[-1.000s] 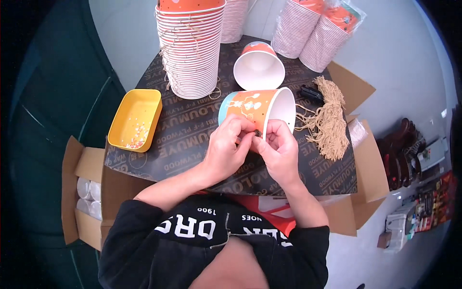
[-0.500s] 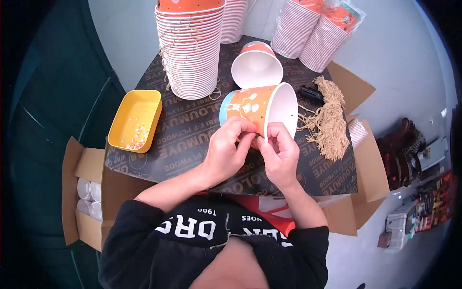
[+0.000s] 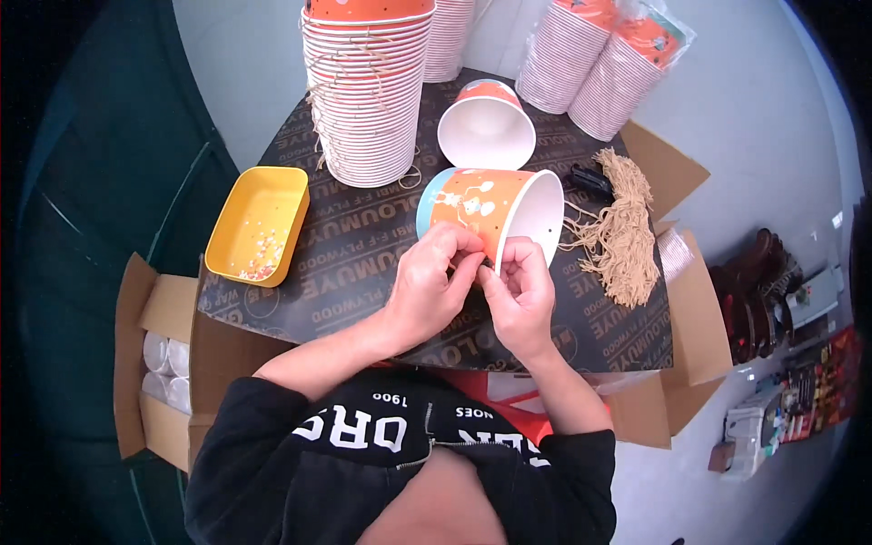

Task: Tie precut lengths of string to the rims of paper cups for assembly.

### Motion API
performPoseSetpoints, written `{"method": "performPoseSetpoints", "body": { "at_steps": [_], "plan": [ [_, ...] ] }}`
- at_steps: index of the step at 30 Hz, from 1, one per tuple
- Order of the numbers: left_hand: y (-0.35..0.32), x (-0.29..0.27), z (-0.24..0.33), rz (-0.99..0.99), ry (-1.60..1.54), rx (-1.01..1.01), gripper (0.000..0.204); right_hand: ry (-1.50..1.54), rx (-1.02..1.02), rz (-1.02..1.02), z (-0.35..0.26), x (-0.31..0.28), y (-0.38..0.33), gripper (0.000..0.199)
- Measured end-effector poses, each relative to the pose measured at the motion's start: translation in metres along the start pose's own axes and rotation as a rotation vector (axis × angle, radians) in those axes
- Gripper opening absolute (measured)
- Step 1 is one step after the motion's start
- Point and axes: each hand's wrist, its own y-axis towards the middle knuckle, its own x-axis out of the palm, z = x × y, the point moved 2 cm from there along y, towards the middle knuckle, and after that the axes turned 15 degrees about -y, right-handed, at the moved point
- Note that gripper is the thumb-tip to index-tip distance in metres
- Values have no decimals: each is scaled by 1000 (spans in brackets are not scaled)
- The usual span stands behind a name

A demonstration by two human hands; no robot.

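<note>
Two hands at one rim: thread the cord with small, steady moves

Two hands meet at the rim of an orange paper cup (image 3: pixel 486 211) that lies on its side on the dark printed board (image 3: pixel 363 263), its white mouth turned to the right. The left hand (image 3: pixel 429 289) closes its thumb and fingers on the cup wall just under the rim. The right hand (image 3: pixel 524 292) pinches with its fingertips at the same spot. Something thin seems to be between them, perhaps a cord, but it is too small to tell.

To my judgement, the step in hand is fixing a string at the rim, because the tall stack of cups (image 3: pixel 368 86) behind already carries thin loops of string, and a bundle of tan cords (image 3: pixel 622 238) lies just right of the cup.

To do it well, the left hand should keep the wall firm without crushing the paper, since such a cup bends easily near the edge. The right fingertips should hold the cord very near its end, so it stays stiff and goes straight. It helps to keep the cup resting on the board, not lifted, so both hands stay steady.

Near the work are a second cup (image 3: pixel 487 127) with its mouth open to the camera and a yellow tray (image 3: pixel 257 222) with small beads at the left.
</note>
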Motion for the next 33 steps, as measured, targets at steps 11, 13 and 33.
{"method": "performPoseSetpoints", "body": {
  "at_steps": [11,13,33],
  "plan": [
    [0,1,2,-11,3,13,19,-31,-36,13,-3,-6,1,16],
    [0,1,3,-31,6,-4,19,-69,-47,23,-3,-6,0,17],
    [-9,3,-3,-8,108,31,19,-460,-299,87,-17,0,0,25]
  ]
}}
